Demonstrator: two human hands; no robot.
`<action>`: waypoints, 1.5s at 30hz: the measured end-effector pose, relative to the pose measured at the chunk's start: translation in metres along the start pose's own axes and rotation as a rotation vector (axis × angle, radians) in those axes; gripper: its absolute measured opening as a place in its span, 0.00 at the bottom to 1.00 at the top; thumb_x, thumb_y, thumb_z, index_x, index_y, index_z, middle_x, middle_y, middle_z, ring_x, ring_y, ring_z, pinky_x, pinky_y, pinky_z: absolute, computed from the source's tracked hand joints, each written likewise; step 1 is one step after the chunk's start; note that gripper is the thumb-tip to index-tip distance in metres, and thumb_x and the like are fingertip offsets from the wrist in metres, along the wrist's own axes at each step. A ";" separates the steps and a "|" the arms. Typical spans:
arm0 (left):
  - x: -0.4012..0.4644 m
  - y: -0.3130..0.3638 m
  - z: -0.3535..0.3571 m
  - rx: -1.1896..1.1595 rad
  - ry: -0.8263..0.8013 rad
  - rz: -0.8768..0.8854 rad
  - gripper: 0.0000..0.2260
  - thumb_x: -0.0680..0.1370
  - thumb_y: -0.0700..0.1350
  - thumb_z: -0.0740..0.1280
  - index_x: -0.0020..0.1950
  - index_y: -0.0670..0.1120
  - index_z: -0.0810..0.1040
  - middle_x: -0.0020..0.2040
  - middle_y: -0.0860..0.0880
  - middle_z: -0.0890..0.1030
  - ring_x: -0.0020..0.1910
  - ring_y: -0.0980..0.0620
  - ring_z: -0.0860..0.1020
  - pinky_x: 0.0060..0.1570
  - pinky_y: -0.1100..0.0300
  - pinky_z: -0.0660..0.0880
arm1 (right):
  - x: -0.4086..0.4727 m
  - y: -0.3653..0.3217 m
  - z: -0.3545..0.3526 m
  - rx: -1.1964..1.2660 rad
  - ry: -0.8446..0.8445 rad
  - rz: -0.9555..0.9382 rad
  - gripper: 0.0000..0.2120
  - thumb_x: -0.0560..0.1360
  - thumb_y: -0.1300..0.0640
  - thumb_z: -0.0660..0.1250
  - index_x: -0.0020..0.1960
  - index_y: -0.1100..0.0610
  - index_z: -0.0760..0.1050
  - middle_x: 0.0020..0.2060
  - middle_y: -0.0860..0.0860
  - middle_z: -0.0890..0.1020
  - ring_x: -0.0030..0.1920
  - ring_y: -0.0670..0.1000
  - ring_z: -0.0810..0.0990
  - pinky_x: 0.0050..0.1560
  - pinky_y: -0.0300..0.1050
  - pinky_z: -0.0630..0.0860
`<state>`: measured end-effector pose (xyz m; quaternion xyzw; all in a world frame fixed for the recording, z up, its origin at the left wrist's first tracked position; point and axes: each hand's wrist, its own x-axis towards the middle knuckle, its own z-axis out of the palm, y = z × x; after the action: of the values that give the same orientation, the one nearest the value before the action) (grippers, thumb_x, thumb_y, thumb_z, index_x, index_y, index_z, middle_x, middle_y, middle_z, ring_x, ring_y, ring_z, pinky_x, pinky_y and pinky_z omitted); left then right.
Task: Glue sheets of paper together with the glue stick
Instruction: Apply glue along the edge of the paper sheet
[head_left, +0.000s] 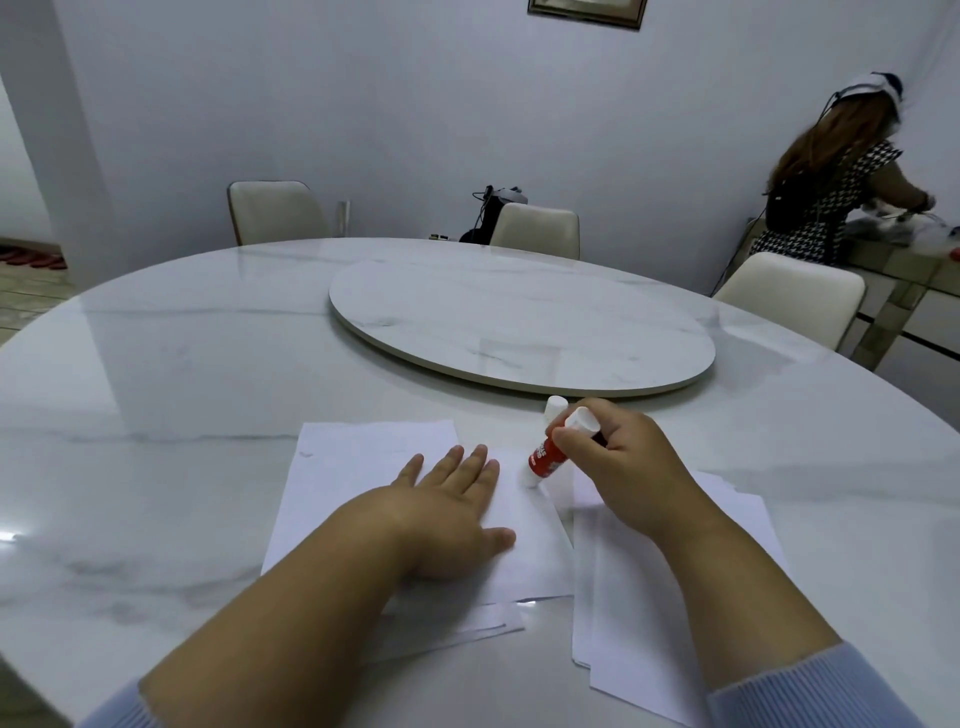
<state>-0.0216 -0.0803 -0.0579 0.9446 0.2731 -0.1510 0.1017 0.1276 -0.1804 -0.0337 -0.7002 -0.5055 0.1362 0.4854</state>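
Observation:
White paper sheets (358, 457) lie in front of me on the marble table, one on top of others. My left hand (452, 509) rests flat on the top sheet, fingers spread. My right hand (618, 462) grips a red glue stick (545, 457), tilted with its white tip touching the top sheet near its right edge. The white cap (555, 405) lies on the table just behind the stick. A second pile of white sheets (649, 597) lies to the right, partly under my right forearm.
A round marble turntable (519, 322) sits in the middle of the table (156, 415). Three cream chairs (275, 213) stand around the far side. A person (826, 187) stands at a counter at the far right.

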 end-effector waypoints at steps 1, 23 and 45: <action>0.000 0.000 0.000 -0.002 -0.002 -0.001 0.31 0.81 0.59 0.47 0.76 0.51 0.34 0.76 0.54 0.32 0.75 0.55 0.32 0.74 0.49 0.35 | -0.001 -0.001 -0.001 0.010 -0.008 0.007 0.08 0.71 0.58 0.65 0.39 0.63 0.77 0.30 0.53 0.80 0.33 0.47 0.69 0.34 0.34 0.68; -0.002 -0.005 -0.007 -0.038 0.208 -0.240 0.36 0.77 0.66 0.51 0.78 0.49 0.46 0.79 0.43 0.44 0.78 0.45 0.42 0.75 0.46 0.41 | 0.002 -0.004 -0.012 0.574 0.424 0.055 0.10 0.66 0.57 0.61 0.35 0.65 0.72 0.25 0.53 0.64 0.25 0.47 0.62 0.25 0.36 0.61; 0.000 -0.006 0.000 -0.062 0.100 -0.023 0.30 0.81 0.58 0.49 0.77 0.52 0.39 0.78 0.52 0.36 0.76 0.54 0.37 0.75 0.53 0.38 | 0.002 0.001 0.018 -0.009 0.087 -0.009 0.04 0.76 0.56 0.64 0.43 0.51 0.76 0.40 0.45 0.85 0.40 0.44 0.79 0.42 0.39 0.72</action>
<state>-0.0248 -0.0759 -0.0590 0.9442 0.2934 -0.0961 0.1150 0.1167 -0.1692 -0.0434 -0.7054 -0.4876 0.1012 0.5044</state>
